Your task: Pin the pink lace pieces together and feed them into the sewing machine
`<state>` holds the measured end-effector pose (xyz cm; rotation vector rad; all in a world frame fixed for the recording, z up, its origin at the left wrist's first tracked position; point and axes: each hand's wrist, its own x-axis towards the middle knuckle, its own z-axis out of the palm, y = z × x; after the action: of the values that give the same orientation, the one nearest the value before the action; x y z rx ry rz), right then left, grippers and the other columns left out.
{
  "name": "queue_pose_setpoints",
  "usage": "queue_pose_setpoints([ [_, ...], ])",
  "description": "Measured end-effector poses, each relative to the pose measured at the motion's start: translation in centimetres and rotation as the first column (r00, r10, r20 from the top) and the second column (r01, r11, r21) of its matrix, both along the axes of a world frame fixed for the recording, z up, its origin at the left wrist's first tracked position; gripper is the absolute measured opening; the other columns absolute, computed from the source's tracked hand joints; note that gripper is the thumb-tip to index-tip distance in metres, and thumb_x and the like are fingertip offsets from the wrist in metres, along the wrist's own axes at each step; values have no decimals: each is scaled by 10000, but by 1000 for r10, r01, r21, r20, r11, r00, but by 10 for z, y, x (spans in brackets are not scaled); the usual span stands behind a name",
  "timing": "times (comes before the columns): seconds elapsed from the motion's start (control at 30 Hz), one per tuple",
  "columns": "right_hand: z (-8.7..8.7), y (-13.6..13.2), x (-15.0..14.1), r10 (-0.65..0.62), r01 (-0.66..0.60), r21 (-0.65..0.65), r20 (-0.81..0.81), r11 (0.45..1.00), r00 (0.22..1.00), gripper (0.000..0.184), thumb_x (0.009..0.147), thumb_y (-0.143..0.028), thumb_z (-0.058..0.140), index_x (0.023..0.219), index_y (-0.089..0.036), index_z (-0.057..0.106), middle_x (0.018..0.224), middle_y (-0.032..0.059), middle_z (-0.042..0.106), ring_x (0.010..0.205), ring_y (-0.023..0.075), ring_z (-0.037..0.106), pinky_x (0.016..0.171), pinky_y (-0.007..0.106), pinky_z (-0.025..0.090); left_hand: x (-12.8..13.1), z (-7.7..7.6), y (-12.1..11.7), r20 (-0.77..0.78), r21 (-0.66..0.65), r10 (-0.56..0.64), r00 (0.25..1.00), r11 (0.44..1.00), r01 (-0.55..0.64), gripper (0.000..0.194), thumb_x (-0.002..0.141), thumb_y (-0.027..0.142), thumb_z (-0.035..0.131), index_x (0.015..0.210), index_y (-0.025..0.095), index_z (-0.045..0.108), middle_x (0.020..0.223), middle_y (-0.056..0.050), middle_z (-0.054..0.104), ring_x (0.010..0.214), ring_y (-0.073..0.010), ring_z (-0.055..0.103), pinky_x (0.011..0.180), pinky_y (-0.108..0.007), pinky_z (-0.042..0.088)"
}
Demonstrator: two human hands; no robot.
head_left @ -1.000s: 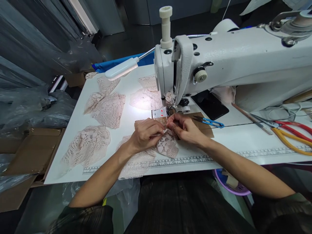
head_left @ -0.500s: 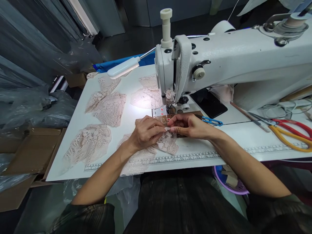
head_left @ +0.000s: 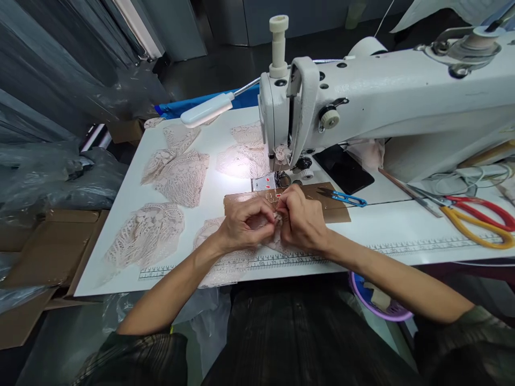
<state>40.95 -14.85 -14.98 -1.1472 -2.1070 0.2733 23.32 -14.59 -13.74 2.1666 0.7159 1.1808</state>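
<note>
Both hands meet in front of the sewing machine (head_left: 362, 96), gripping a piece of pale pink lace fabric (head_left: 270, 242) between them. My left hand (head_left: 245, 222) pinches its edge with thumb and forefinger. Close against it, my right hand (head_left: 303, 222) is closed on the same edge, its knuckles up. Most of the gripped part is hidden by the fingers. More lace (head_left: 225, 268) spreads under my left wrist toward the table's front edge. Just behind the hands lie the brown board (head_left: 333, 210) and the metal needle plate (head_left: 263, 183).
Several lace pieces (head_left: 183, 177) lie on the left of the white table (head_left: 120, 214). Blue thread snips (head_left: 349, 199), a black phone (head_left: 344, 169) and red-and-yellow-handled scissors (head_left: 475, 222) lie to the right. A lamp (head_left: 207, 110) hangs low at the back. A purple basket (head_left: 386, 313) stands below.
My right hand has turned knuckles up and drawn in closer to the left, uncovering the board and snips. My left fingers have bent into a rounder pinch, bunching the lace edge.
</note>
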Motion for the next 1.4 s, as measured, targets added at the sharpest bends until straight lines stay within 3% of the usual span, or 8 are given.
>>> queue_pose_setpoints([
  [0.1, -4, 6, 3, -54, 54, 41, 9, 998, 998, 75, 783, -153, 429, 824, -197, 385, 834, 76, 518, 626, 155, 426, 515, 281, 198, 0, 2, -2, -49, 25, -115, 992, 993, 116, 126, 777, 58, 635, 791, 176, 591, 734, -19, 670, 705, -135, 651, 703, -293, 560],
  [0.23, 4, 15, 16, 68, -114, -177, -249, 978, 966, 34, 864, -201, 448, 839, -188, 430, 742, 22, 490, 624, 131, 434, 573, 270, 329, -5, 1, 1, -196, 214, -4, 981, 976, 47, 132, 822, 65, 607, 809, 182, 546, 783, -31, 680, 705, -135, 648, 642, -278, 544],
  [0.43, 20, 15, 32, 89, -487, -630, -554, 605, 827, 266, 930, -427, 527, 995, -170, 551, 667, -34, 437, 590, 99, 432, 577, 249, 429, -10, 2, 6, -243, 494, 163, 956, 869, -22, 176, 852, 68, 587, 831, 203, 475, 852, -43, 726, 691, -137, 643, 663, -304, 544],
  [0.63, 18, 17, 24, 59, -562, -648, -627, 514, 777, 364, 830, -470, 682, 967, -137, 629, 768, 12, 560, 621, 82, 457, 546, 223, 379, -10, -1, 7, -245, 469, 176, 953, 882, -43, 178, 846, 82, 583, 834, 212, 461, 829, -21, 725, 702, -139, 653, 682, -304, 545],
  [0.87, 11, 24, 17, -33, -466, -650, -603, 600, 797, 339, 865, -481, 637, 860, -152, 553, 634, -39, 460, 538, 67, 388, 473, 206, 297, -13, -2, 3, -242, -18, 217, 946, 974, -228, 166, 878, 245, 608, 974, 188, 486, 763, -8, 689, 554, -100, 576, 513, -232, 455],
  [1.03, 17, 27, 17, 70, -480, -660, -546, 578, 835, 383, 829, -420, 696, 1066, -149, 566, 721, -12, 565, 575, 85, 498, 523, 219, 405, -15, 2, 4, -143, -446, 166, 976, 869, -213, 271, 901, 334, 589, 1086, 187, 457, 885, -47, 717, 586, -96, 593, 552, -229, 462],
  [1.17, 20, 35, 16, 153, -414, -674, -413, 612, 898, 246, 882, -370, 624, 949, -135, 652, 612, -11, 556, 534, 89, 486, 493, 222, 365, -18, 3, 9, -126, -497, 266, 956, 817, -293, 395, 814, 367, 712, 1102, 169, 528, 936, -63, 694, 733, -133, 661, 642, -253, 510],
  [1.4, 13, 49, 7, 83, -467, -736, -494, 490, 865, 311, 842, -450, 669, 938, -159, 616, 722, 6, 596, 554, 86, 536, 496, 221, 436, -20, 9, 17, -58, -676, 355, 933, 674, -298, 331, 730, 391, 783, 929, 140, 701, 803, -44, 702, 652, -126, 625, 600, -253, 513],
])
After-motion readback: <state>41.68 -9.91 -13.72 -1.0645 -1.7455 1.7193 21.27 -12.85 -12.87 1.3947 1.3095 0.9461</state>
